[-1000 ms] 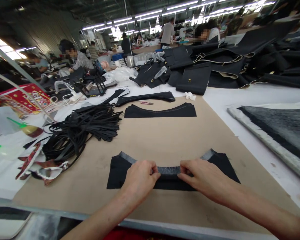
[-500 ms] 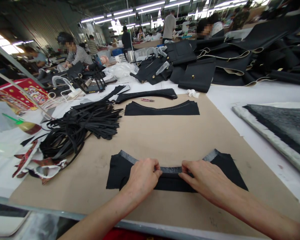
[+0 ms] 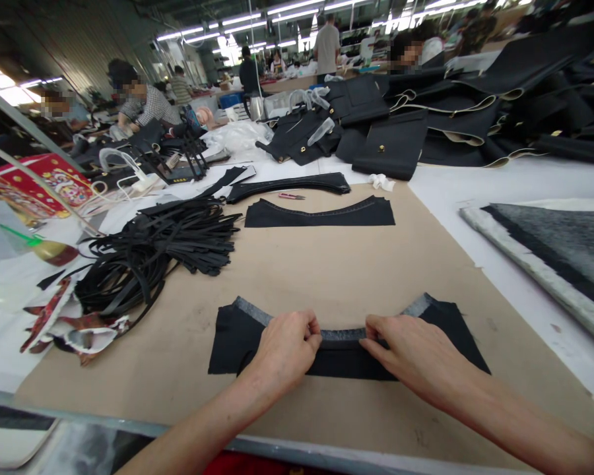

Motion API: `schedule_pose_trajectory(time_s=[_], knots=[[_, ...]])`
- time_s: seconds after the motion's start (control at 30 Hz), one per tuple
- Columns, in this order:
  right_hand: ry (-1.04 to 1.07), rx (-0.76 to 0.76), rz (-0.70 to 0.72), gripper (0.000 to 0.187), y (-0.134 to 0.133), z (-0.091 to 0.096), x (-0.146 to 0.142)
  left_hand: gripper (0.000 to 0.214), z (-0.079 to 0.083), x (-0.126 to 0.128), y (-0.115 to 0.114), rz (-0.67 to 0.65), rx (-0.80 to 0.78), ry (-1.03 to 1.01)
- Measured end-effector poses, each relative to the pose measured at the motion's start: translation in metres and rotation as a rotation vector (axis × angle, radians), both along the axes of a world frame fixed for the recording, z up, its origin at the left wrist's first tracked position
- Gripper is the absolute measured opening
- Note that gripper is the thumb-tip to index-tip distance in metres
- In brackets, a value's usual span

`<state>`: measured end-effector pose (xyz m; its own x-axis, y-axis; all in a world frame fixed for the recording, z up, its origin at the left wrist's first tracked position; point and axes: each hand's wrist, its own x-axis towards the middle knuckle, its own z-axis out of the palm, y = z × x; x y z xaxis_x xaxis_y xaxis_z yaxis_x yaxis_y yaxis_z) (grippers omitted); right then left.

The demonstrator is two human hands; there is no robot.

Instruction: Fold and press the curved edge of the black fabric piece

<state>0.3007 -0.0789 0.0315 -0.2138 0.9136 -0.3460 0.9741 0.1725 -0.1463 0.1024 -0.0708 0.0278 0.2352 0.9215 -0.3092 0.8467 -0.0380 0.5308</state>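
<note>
A black curved fabric piece (image 3: 230, 340) with a grey folded-over edge lies near me on the brown paper sheet (image 3: 327, 264). My left hand (image 3: 284, 349) is closed, its fingertips pinching the grey edge near the middle. My right hand (image 3: 410, 356) lies just to the right on the same piece, its fingers pressed together on that edge. A second, similar black curved piece (image 3: 319, 214) lies flat farther away on the paper.
A heap of black straps (image 3: 153, 254) lies at the left, with red printed scraps (image 3: 54, 316) beside it. Stacks of black bag parts (image 3: 391, 148) fill the far side. A grey felt slab (image 3: 549, 254) lies at the right. Other people work at far tables.
Both hands stay on the grey edge; the left hand has crept slightly right and the gap between the hands has narrowed. My view has shifted a little.
</note>
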Motion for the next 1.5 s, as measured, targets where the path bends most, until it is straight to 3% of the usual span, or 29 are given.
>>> schedule_pose_trajectory(time_s=[1.5], knots=[[-0.006,0.015,-0.018,0.021,0.001,-0.002,0.003,0.012,-0.02,0.003,-0.001,0.047,-0.01,-0.082]])
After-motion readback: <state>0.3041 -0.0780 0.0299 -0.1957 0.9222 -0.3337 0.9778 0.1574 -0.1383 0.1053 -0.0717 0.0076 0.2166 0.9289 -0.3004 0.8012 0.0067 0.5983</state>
